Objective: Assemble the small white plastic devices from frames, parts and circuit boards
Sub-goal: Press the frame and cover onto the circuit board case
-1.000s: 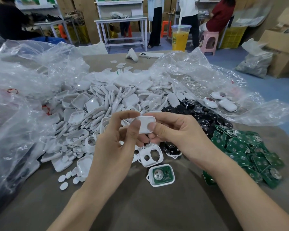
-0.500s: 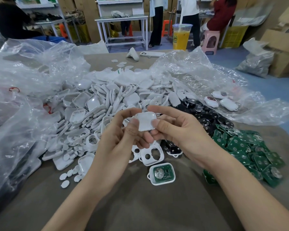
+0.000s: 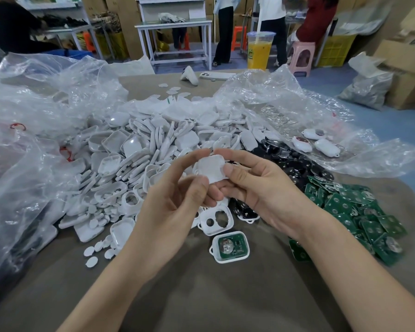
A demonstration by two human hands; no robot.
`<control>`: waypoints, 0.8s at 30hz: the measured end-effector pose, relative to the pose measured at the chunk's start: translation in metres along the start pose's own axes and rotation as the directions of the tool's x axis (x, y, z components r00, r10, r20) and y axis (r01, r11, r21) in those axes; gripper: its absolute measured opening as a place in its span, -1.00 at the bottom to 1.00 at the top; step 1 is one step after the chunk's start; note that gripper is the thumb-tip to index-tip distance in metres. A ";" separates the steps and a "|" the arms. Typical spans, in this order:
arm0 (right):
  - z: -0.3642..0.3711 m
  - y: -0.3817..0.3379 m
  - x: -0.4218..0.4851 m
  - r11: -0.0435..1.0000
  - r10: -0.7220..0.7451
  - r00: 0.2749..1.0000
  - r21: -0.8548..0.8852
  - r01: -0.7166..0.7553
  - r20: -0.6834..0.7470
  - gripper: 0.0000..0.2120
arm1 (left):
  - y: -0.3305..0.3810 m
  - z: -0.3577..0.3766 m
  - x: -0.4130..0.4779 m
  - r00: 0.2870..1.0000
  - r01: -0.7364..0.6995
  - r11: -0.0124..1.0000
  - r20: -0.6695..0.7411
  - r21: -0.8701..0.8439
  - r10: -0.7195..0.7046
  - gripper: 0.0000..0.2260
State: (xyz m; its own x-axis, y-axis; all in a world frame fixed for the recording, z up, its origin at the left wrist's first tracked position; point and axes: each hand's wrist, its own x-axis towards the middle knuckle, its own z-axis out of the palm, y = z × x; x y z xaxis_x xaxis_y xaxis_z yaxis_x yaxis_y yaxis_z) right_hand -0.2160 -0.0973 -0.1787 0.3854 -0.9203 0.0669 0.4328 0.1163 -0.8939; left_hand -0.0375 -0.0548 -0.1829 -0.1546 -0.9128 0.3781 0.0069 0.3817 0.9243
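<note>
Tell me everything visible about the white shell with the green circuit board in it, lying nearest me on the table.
The rounded-rectangular white plastic shell lies flat, open side up, on the brown table. A green circuit board fills it, with a silvery disc at left and dark chips at right. A loop juts from its near-left corner. The left hand and right hand hold a white plastic part above, not touching it.

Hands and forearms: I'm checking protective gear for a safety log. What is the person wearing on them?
Nothing: the left hand and right hand are ungloved and ringless, and both forearms show no sleeve, watch or band down to the frame's edge.
</note>
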 end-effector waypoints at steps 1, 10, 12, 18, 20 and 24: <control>0.000 0.000 0.000 1.000 0.004 1.000 0.017 -0.005 0.002 -0.74 | -0.001 -0.001 0.000 1.000 0.002 1.000 -0.002 -0.002 -0.002 -0.73; 0.001 -0.001 0.000 0.996 0.050 0.999 0.073 -0.051 0.006 -0.75 | -0.009 -0.007 0.005 0.985 0.165 0.966 -0.016 -0.201 -0.172 -0.74; 0.002 -0.001 -0.001 0.997 0.047 0.999 0.056 -0.048 0.022 -0.72 | -0.009 -0.009 0.007 0.976 0.209 0.933 0.001 -0.292 -0.218 -0.74; 0.003 0.000 -0.003 1.000 0.028 0.997 -0.005 -0.028 0.077 -0.63 | -0.009 -0.011 0.011 0.943 0.327 0.833 0.094 -0.447 -0.320 -0.73; 0.003 0.000 -0.004 1.000 0.013 0.997 -0.026 -0.011 0.079 -0.63 | -0.009 -0.011 0.012 0.933 0.353 0.813 0.110 -0.462 -0.343 -0.73; 0.004 0.000 -0.005 0.998 0.006 0.997 -0.061 -0.002 0.071 -0.64 | -0.009 -0.010 0.012 0.925 0.377 0.797 0.141 -0.472 -0.354 -0.75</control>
State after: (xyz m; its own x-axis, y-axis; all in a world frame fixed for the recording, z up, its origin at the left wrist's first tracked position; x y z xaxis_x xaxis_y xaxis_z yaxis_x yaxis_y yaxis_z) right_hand -0.2143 -0.0913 -0.1770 0.4454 -0.8905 0.0929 0.3818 0.0950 -0.9194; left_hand -0.0295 -0.0705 -0.1861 -0.2844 -0.9586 0.0152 0.4136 -0.1084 0.9040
